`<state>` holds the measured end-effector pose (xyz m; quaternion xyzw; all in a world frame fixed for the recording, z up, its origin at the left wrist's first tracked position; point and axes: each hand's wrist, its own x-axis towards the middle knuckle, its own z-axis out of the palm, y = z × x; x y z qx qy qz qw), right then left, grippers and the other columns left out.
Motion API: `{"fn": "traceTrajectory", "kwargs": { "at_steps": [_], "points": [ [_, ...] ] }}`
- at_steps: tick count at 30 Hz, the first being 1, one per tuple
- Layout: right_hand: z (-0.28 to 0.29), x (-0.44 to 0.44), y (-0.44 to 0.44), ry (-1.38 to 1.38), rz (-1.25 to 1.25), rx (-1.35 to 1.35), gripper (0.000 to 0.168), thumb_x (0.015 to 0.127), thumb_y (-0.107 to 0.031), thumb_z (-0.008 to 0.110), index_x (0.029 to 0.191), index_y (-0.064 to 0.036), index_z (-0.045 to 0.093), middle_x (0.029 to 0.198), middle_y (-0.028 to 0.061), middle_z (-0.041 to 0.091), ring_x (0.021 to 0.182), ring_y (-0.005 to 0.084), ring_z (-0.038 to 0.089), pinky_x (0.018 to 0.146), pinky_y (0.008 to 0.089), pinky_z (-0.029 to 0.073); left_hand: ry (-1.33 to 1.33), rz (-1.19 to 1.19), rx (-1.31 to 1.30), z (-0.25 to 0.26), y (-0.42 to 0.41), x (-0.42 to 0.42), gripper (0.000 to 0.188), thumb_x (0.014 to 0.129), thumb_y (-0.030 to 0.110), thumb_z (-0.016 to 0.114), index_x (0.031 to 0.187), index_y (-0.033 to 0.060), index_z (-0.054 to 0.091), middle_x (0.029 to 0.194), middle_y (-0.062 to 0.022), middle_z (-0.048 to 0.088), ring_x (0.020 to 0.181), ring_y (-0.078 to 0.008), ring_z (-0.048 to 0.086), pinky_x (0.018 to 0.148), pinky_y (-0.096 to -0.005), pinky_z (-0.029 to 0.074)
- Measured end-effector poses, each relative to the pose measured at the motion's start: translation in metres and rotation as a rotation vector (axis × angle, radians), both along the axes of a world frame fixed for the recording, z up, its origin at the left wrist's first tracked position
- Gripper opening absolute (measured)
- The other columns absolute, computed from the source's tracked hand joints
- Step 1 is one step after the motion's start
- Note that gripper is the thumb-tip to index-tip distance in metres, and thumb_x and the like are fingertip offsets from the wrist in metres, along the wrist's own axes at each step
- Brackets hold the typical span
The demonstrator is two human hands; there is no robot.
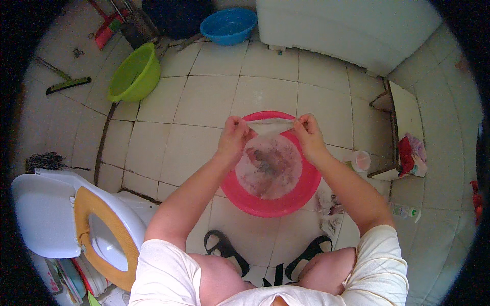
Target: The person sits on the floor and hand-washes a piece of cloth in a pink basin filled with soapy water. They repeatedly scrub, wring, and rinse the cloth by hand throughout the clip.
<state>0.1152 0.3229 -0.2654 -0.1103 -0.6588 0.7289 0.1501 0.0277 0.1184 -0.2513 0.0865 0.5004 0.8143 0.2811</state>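
Observation:
A red plastic basin [271,206] stands on the tiled floor in front of my feet, with cloudy, sudsy water [273,160] and darker fabric in it. Over the basin's far side a small white cloth [271,125] is stretched between my two hands. My left hand [235,135] pinches its left end and my right hand [308,134] pinches its right end. The cloth's lower part hangs towards the water; whether it touches the water, I cannot tell.
Left are a toilet with an orange seat cover [124,264], a green basin [136,74] and a floor squeegee [69,85]. A blue basin [229,28] lies beyond. At right are a clear cup [360,160], wet fabric [328,206], a bottle [404,210] and a low shelf [405,109].

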Motion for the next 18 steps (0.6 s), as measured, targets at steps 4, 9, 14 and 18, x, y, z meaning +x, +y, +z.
{"fn": "traceTrajectory", "kwargs": {
  "at_steps": [4, 9, 14, 18],
  "points": [
    [0.003, -0.01, -0.01, -0.067, -0.105, 0.009, 0.015, 0.093, -0.018, 0.051, 0.094, -0.006, 0.042, 0.083, 0.0016, 0.046, 0.076, 0.0105, 0.042, 0.067, 0.0264, 0.04, 0.004, 0.014, -0.136, 0.0, 0.014, 0.01, 0.019, 0.098, 0.026, 0.04, 0.106, 0.0083, 0.037, 0.087, -0.0082, 0.052, 0.077, -0.019, 0.056, 0.077, -0.0372, 0.05],
    [0.014, -0.011, -0.026, -0.038, -0.152, 0.172, 0.015, 0.092, -0.015, 0.051, 0.094, -0.006, 0.039, 0.081, 0.0024, 0.043, 0.074, 0.0114, 0.04, 0.066, 0.0266, 0.039, -0.142, 0.139, -0.184, 0.001, 0.03, 0.017, 0.023, 0.095, 0.029, 0.047, 0.103, 0.0085, 0.042, 0.083, -0.0047, 0.049, 0.073, -0.0194, 0.053, 0.054, -0.0355, 0.047],
    [0.012, -0.007, -0.046, -0.088, -0.24, 0.219, 0.013, 0.091, -0.01, 0.051, 0.094, -0.005, 0.04, 0.081, 0.0036, 0.043, 0.072, 0.012, 0.042, 0.064, 0.0275, 0.04, -0.121, 0.213, -0.411, -0.003, 0.035, 0.021, 0.029, 0.096, 0.032, 0.044, 0.106, 0.0044, 0.046, 0.098, -0.0088, 0.054, 0.088, -0.0199, 0.055, 0.077, -0.0374, 0.048],
    [0.016, -0.015, -0.041, 0.079, -0.218, 0.346, 0.012, 0.091, -0.01, 0.051, 0.094, -0.004, 0.04, 0.082, 0.0043, 0.045, 0.071, 0.0128, 0.045, 0.063, 0.0273, 0.041, -0.294, -0.109, -0.187, 0.007, 0.026, 0.017, 0.037, 0.093, 0.034, 0.049, 0.113, 0.0026, 0.052, 0.103, -0.0089, 0.057, 0.091, -0.0188, 0.056, 0.076, -0.0365, 0.048]
  ]
}}
